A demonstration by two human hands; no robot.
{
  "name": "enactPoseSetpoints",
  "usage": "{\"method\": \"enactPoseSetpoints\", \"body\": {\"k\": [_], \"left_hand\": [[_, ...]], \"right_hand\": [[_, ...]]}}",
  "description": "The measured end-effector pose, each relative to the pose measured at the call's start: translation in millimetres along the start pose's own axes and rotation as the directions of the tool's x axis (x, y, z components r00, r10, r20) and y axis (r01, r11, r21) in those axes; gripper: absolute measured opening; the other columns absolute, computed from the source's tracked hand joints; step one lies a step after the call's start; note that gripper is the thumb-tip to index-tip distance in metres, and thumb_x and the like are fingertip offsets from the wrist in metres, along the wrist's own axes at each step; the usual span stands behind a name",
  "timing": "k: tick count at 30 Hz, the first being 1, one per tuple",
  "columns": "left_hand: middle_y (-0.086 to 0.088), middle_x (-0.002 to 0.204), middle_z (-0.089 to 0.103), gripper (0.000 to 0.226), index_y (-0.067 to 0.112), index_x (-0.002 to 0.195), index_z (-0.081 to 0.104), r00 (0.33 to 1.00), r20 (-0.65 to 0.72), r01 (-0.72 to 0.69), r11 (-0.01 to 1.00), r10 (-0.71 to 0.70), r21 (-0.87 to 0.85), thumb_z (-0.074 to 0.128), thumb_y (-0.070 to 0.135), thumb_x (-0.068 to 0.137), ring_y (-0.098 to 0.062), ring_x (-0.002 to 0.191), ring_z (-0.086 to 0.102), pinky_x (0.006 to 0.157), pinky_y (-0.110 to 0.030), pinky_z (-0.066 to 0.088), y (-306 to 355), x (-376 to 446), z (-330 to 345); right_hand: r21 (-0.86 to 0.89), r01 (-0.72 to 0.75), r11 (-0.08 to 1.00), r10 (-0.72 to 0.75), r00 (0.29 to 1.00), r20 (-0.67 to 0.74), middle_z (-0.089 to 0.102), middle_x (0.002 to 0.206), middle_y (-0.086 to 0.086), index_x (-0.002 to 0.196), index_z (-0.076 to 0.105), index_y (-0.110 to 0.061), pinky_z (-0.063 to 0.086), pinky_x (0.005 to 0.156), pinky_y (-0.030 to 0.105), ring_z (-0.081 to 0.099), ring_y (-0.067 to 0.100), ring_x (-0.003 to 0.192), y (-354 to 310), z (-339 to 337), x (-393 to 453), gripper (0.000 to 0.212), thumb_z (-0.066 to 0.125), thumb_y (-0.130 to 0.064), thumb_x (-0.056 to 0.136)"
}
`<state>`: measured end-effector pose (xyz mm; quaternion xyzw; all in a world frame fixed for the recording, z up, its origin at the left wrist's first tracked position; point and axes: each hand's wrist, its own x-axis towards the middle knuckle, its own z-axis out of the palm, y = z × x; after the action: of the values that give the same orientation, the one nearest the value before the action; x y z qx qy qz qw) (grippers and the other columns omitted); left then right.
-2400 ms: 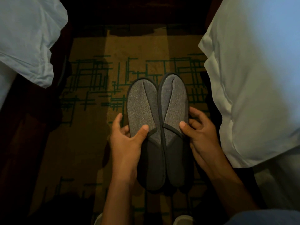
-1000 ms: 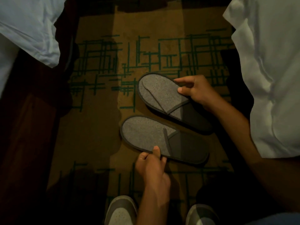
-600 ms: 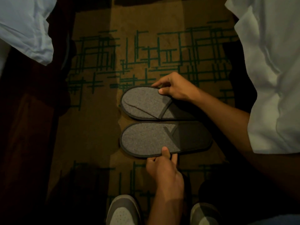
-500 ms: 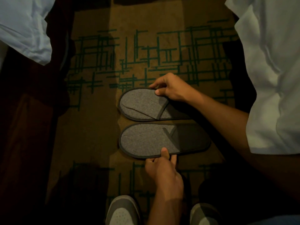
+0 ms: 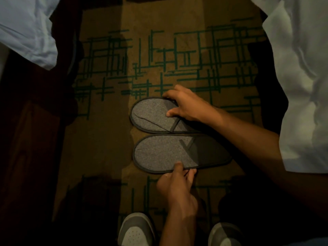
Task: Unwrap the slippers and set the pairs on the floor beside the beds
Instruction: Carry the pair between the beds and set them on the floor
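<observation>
Two grey slippers with dark trim lie flat on the carpet, side by side, toes to the left. My right hand (image 5: 184,105) pinches the upper of the far slipper (image 5: 150,116), thumb on top and fingers over its far rim. The near slipper (image 5: 163,153) lies just below it, almost touching. My left hand (image 5: 177,185) pinches its near edge, thumb on the upper and fingers at the sole's rim. No wrapper is in sight.
The brown carpet (image 5: 106,148) has a green line pattern. A bed with white linen (image 5: 301,86) stands at the right, another white sheet (image 5: 26,29) at the upper left above a dark wooden frame. The toes of my grey-and-white shoes (image 5: 134,229) show at the bottom.
The slippers went from held together with toes pointing away to lying apart on the carpet. Over the last second both turned and came parallel, close together; my hands stayed on them.
</observation>
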<state>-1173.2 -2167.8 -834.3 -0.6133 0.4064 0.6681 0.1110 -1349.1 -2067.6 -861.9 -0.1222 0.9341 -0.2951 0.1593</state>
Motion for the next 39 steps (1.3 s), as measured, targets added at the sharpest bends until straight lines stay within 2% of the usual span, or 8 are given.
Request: {"method": "enactPoseSetpoints", "body": {"k": [8,13,17,25,30,33,36,39], "left_hand": [[-0.022,0.077,0.066,0.012,-0.004,0.086,0.059,0.999,-0.009,-0.049,0.999,0.048,-0.011,0.068,0.003,0.091,-0.028,0.058,0.070,0.044,-0.021,0.057,-4,6,-3],[-0.023,0.076,0.067,0.015,-0.007,0.091,0.060,0.998,-0.017,-0.059,0.998,0.059,-0.010,0.070,0.005,0.090,-0.025,0.051,0.070,0.044,-0.021,0.056,-5,8,-5],[-0.019,0.065,0.065,0.020,-0.006,0.076,0.062,0.996,-0.050,-0.067,0.997,0.068,0.023,0.070,0.006,0.090,-0.025,0.048,0.068,0.044,-0.021,0.057,-7,12,-4],[-0.014,0.058,0.066,0.026,0.000,0.074,0.060,0.988,-0.129,-0.070,0.994,0.081,0.083,0.074,0.016,0.088,-0.012,0.032,0.063,0.037,-0.020,0.052,-14,15,-3],[-0.004,0.040,0.062,0.031,0.004,0.066,0.057,0.986,-0.131,-0.092,0.991,0.104,0.097,0.073,0.017,0.089,-0.015,0.031,0.061,0.035,-0.020,0.050,-19,22,-1],[-0.002,0.038,0.062,0.033,0.005,0.064,0.056,0.985,-0.125,-0.105,0.989,0.118,0.107,0.073,0.018,0.089,-0.014,0.032,0.061,0.036,-0.020,0.050,-19,21,0],[-0.007,0.047,0.059,0.037,0.006,0.060,0.053,0.977,-0.141,-0.133,0.975,0.159,0.179,0.074,0.018,0.088,-0.010,0.029,0.053,0.037,-0.019,0.047,-12,9,0],[-0.009,0.053,0.058,0.037,0.005,0.061,0.054,0.974,-0.117,-0.149,0.938,0.194,0.313,0.072,0.019,0.090,-0.015,0.037,0.050,0.038,-0.018,0.044,3,-20,-12]], "right_hand": [[-0.039,0.016,0.999,-0.015,1.000,0.027,0.046,0.114,0.010,0.139,0.051,-0.020,0.046,0.091,0.036,0.052,0.028,0.108,1,-2,-2,0.066,0.078,-0.031,0.080],[-0.114,0.052,0.992,-0.051,0.999,0.008,0.048,0.113,0.015,0.131,0.053,-0.011,0.047,0.089,0.040,0.052,0.030,0.105,1,-1,-3,0.061,0.077,-0.032,0.080],[-0.200,0.063,0.978,-0.071,0.997,-0.032,0.051,0.114,0.016,0.125,0.055,-0.009,0.046,0.088,0.041,0.050,0.032,0.106,1,0,-4,0.058,0.076,-0.038,0.079],[-0.317,0.068,0.946,-0.108,0.988,-0.113,0.053,0.112,0.011,0.113,0.056,-0.010,0.041,0.084,0.039,0.047,0.029,0.102,1,2,-6,0.052,0.071,-0.048,0.080],[-0.321,0.087,0.943,-0.132,0.984,-0.120,0.053,0.112,0.012,0.112,0.056,-0.010,0.042,0.083,0.041,0.049,0.030,0.103,3,0,-6,0.050,0.069,-0.048,0.082],[-0.205,0.015,0.979,-0.052,0.983,-0.177,0.054,0.115,0.012,0.115,0.056,-0.011,0.045,0.086,0.041,0.051,0.029,0.106,3,2,-11,0.043,0.067,-0.041,0.086],[0.047,-0.153,0.987,0.159,0.936,-0.315,0.057,0.116,0.017,0.115,0.059,-0.006,0.046,0.090,0.039,0.054,0.031,0.107,-4,-6,-27,0.031,0.062,-0.026,0.091],[0.204,-0.312,0.928,0.364,0.874,-0.320,0.059,0.113,0.020,0.111,0.062,-0.003,0.042,0.085,0.033,0.057,0.033,0.104,-13,-22,-58,0.025,0.061,-0.019,0.091]]}}
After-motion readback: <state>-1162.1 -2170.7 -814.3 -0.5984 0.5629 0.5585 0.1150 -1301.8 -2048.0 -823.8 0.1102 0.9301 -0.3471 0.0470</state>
